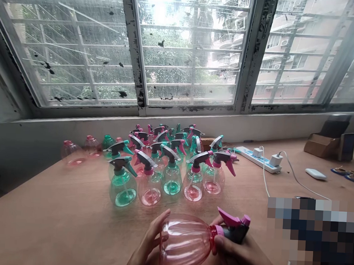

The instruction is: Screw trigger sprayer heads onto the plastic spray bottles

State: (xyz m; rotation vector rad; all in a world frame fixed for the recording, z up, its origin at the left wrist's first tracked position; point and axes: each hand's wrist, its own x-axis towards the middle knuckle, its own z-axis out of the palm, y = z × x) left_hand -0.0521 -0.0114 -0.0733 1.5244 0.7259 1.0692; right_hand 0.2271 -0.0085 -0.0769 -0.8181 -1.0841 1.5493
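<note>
A clear pink spray bottle (186, 240) lies on its side between my hands, above the near edge of the table. My left hand (150, 242) is closed round its base, with fingers showing through the clear wall. My right hand (233, 252) grips the neck at the pink collar, thumb on the near side. The spray head (234, 226), dark with a pink trigger and nozzle, points right and its trigger faces up. Just beyond stand a green spray bottle (172, 181) and a pink spray bottle (149, 190), both upright with heads on.
Several more pink and green spray bottles crowd behind. Bottles without heads, one a pink bottle (74, 155), stand at back left. A power strip (258, 158) with chargers and white cables, a white case (315, 174), scissors (352, 175) and a cardboard box (323, 144) lie right. Windows line the back.
</note>
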